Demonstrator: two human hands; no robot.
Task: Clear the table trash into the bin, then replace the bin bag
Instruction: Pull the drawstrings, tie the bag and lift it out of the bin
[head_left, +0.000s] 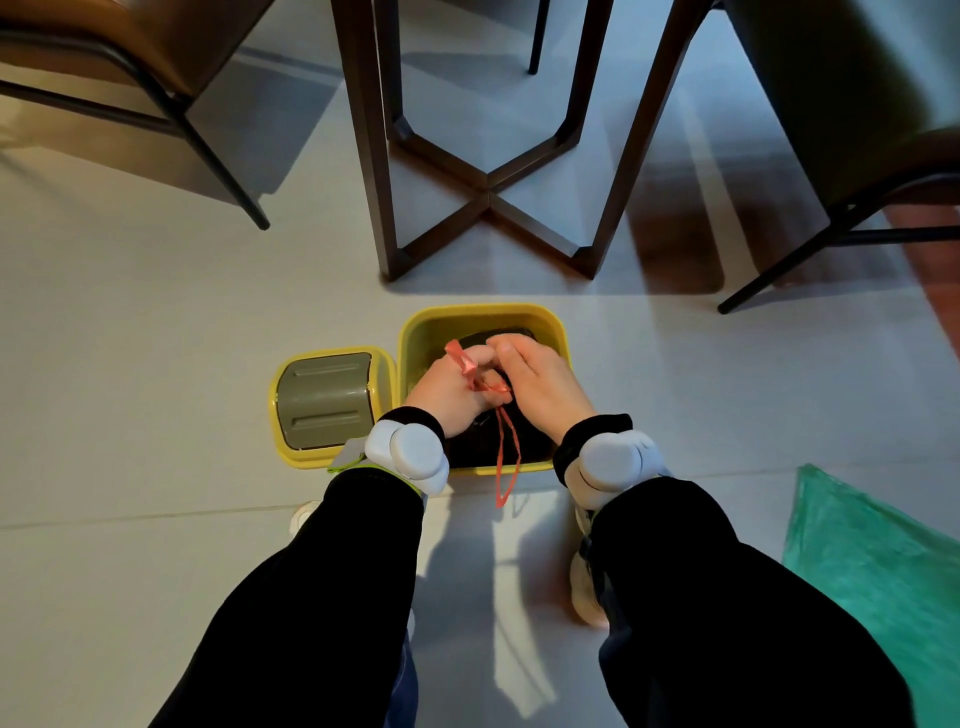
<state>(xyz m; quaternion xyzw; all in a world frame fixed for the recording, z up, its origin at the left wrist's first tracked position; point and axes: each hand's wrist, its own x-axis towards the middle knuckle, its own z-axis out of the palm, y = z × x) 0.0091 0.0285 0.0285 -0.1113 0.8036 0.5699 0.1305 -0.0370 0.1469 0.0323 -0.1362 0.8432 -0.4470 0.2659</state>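
Note:
A yellow bin stands open on the floor below me, with a black bag inside it. Both hands are over the bin's mouth. My left hand pinches the bag's red drawstring, which loops over its fingers. My right hand grips the same drawstring close beside the left. A long loop of the drawstring hangs down over the bin's near rim. The bin's yellow lid with a grey flap lies on the floor to the bin's left.
A green bag lies flat on the floor at the right. A dark wooden table base stands just beyond the bin. Chairs stand at the far left and far right. My shoes are beneath my arms.

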